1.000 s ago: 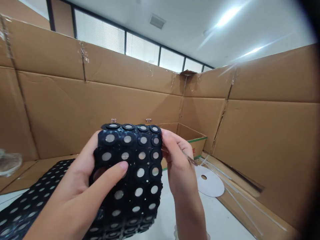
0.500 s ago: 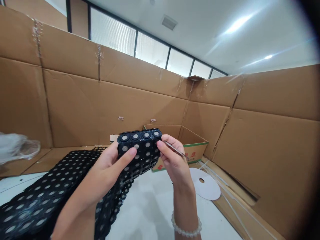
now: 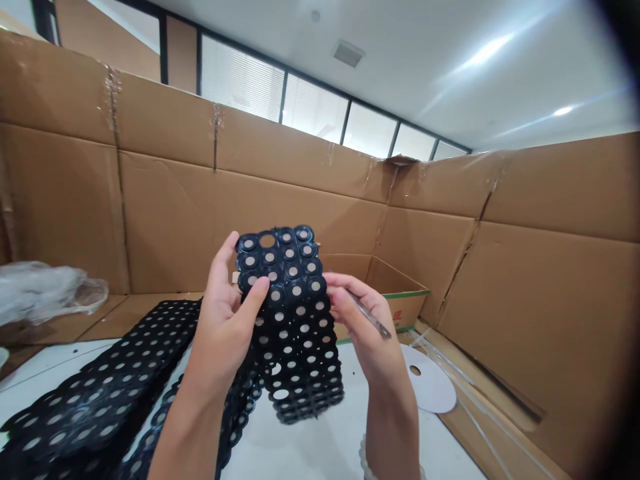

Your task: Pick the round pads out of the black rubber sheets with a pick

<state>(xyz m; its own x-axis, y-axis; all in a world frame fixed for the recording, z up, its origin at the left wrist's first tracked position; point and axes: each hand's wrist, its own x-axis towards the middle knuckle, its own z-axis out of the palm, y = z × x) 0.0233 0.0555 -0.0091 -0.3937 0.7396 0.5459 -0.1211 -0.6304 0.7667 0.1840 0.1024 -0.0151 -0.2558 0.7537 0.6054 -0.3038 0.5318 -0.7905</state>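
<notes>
My left hand (image 3: 227, 320) holds up a black strip of round sockets (image 3: 293, 313), most with a small silver disc in the middle; the thumb presses on its front near the top. One socket at the strip's top left looks hollow. My right hand (image 3: 363, 327) grips the strip's right edge and also holds thin metal tweezers (image 3: 373, 319) that point down to the right. The strip hangs upright between both hands above the white table (image 3: 320, 447).
More black socket strips (image 3: 95, 393) lie piled on the table at the left. A white disc with a hole (image 3: 430, 383) lies to the right. An open cardboard box (image 3: 395, 287) stands behind. Cardboard walls (image 3: 525, 280) surround the table. A crumpled plastic bag (image 3: 45, 290) sits far left.
The strip has been raised and turned upright, so more of its length hangs in front of me. Both hands have moved up with it.
</notes>
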